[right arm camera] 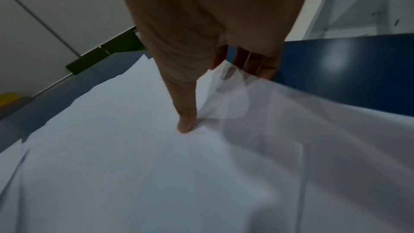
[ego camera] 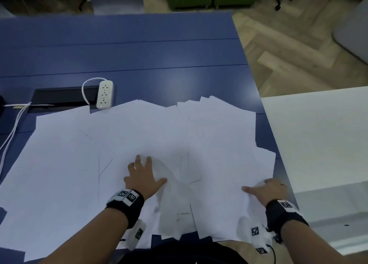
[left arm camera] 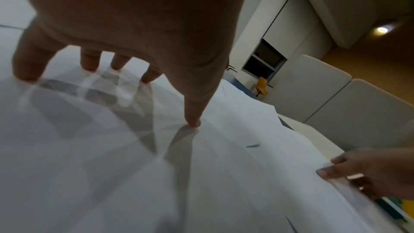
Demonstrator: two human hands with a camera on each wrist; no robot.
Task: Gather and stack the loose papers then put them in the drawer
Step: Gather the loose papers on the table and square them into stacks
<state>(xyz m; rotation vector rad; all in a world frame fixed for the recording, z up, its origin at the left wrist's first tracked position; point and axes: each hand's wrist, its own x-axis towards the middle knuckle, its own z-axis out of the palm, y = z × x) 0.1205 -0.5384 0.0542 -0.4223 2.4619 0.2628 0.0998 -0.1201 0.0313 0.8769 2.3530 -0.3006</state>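
Observation:
Many loose white papers (ego camera: 139, 136) lie fanned in overlapping layers over the near half of the blue desk (ego camera: 129, 54). My left hand (ego camera: 145, 172) lies flat on the middle of the spread, its fingers splayed and its fingertips (left arm camera: 89, 65) pressing the sheets (left arm camera: 112, 166). My right hand (ego camera: 262, 188) grips the right edge of the pile near the desk's corner. Its thumb (right arm camera: 186, 123) lies on top of the papers (right arm camera: 134, 166) and its fingers (right arm camera: 257, 66) curl underneath, lifting that edge slightly. In the left wrist view this right hand (left arm camera: 369, 171) pinches the sheet edge. No drawer is plainly in view.
A white power strip (ego camera: 105, 94) with its cable lies just beyond the papers, beside a black cable slot (ego camera: 59, 98). White cords (ego camera: 12, 128) run off the desk's left side. A white cabinet top (ego camera: 318, 134) adjoins the desk on the right. Wooden floor lies beyond.

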